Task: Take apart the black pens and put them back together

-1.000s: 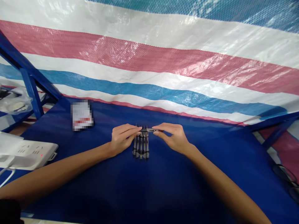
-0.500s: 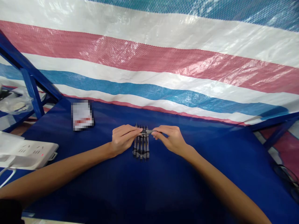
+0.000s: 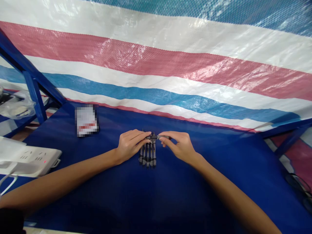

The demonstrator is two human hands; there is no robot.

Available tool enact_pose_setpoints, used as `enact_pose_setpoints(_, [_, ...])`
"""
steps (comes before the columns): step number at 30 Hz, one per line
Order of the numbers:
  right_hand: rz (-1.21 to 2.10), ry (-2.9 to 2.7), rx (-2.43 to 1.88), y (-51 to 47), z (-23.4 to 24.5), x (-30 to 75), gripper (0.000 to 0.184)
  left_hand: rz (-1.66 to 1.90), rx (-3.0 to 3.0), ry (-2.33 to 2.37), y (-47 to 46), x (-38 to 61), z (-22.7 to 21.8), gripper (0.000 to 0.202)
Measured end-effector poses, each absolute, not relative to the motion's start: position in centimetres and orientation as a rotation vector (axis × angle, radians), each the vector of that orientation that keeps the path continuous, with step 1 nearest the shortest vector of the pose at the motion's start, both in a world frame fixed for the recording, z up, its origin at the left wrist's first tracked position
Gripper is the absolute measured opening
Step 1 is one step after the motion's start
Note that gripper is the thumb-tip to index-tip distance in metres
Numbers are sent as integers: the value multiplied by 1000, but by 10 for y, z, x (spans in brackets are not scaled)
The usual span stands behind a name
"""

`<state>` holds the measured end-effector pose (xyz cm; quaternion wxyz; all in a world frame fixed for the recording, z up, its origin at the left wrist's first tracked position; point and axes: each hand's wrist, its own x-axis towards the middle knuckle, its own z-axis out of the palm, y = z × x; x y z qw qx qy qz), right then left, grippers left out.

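Observation:
A row of several dark pens [image 3: 147, 156] lies side by side on the blue table cloth [image 3: 156, 198], tips pointing away from me. Across their far ends I hold one more thin pen [image 3: 156, 137] crosswise. My left hand [image 3: 129, 146] pinches its left end with thumb and fingers closed. My right hand [image 3: 179, 145] pinches its right end the same way. Both hands rest just above the row of pens.
A white power strip [image 3: 28, 159] with a red light lies at the left edge. A small white card [image 3: 86, 120] lies behind my left hand. A striped tarpaulin [image 3: 170, 65] rises behind the table. Blue frame bars [image 3: 34, 91] stand at far left, dark cables [image 3: 298, 188] at far right.
My right hand moved slightly left toward the left hand, then settled; the crosswise pen stays held over the row. The view shifted a little.

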<state>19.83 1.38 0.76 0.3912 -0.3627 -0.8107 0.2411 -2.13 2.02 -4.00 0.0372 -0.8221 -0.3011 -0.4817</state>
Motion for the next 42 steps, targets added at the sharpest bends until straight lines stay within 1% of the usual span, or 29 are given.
enact_pose_setpoints(3, [605, -2036, -964, 16, 12, 203, 17, -1506, -2534, -1027, 22, -22, -42, 19])
enact_pose_setpoints(5, [528, -2072, -930, 18, 14, 207, 16, -1534, -2532, -1049, 23, -22, -42, 17])
enact_pose_setpoints(8, [375, -2152, -828, 21, 16, 211, 17, -1546, -2550, -1032, 23, -22, -41, 19])
enact_pose_setpoints(11, [299, -2209, -784, 22, 15, 214, 16, -1525, -2566, -997, 22, -22, -41, 22])
enact_pose_setpoints(15, [292, -2206, -746, 21, 11, 213, 16, -1497, -2513, -939, 21, -23, -42, 20])
enact_pose_setpoints(22, [401, -2142, -748, 14, 9, 206, 15, -1433, -2438, -759, 19, -23, -39, 20])
enact_pose_setpoints(35, [172, -2143, -700, 7, -2, 191, 12, -1483, -2403, -760, 17, -22, -39, 15])
enact_pose_setpoints(38, [253, -2157, -703, 7, 1, 190, 13, -1507, -2434, -765, 17, -21, -39, 14])
enact_pose_setpoints(42, [594, -2078, -747, 9, 8, 196, 24, -1613, -2465, -882, 18, -22, -37, 12])
